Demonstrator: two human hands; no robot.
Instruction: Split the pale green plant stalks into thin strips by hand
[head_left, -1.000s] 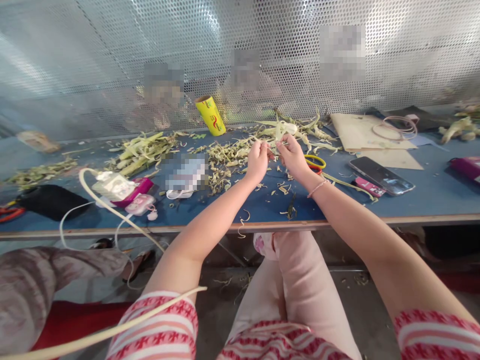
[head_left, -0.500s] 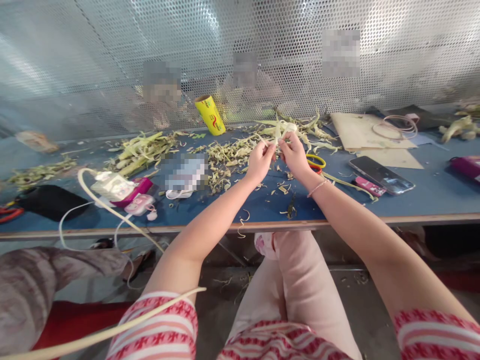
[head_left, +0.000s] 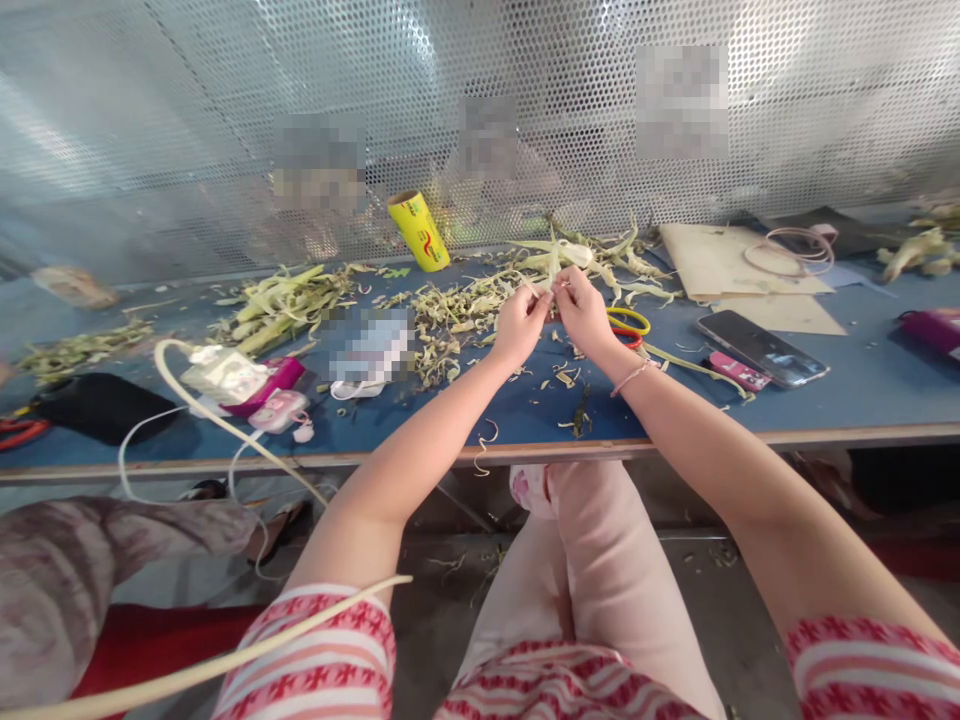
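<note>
My left hand [head_left: 519, 325] and right hand [head_left: 581, 310] meet above the blue surface [head_left: 862, 390], each pinching an end of a thin pale leaf strip [head_left: 551, 288], just in front of the heap of leaf scraps [head_left: 457, 310]. The strip looks light, limp and easily torn, so I judge a fingertip grip near the ends best.

Bare blue table [head_left: 840, 400] free near the front edge at right, leaf scraps [head_left: 450, 320] crowding the middle, perforated screen [head_left: 225, 120] walling the far side, phone [head_left: 761, 350] and white cable [head_left: 202, 410] flanking.
</note>
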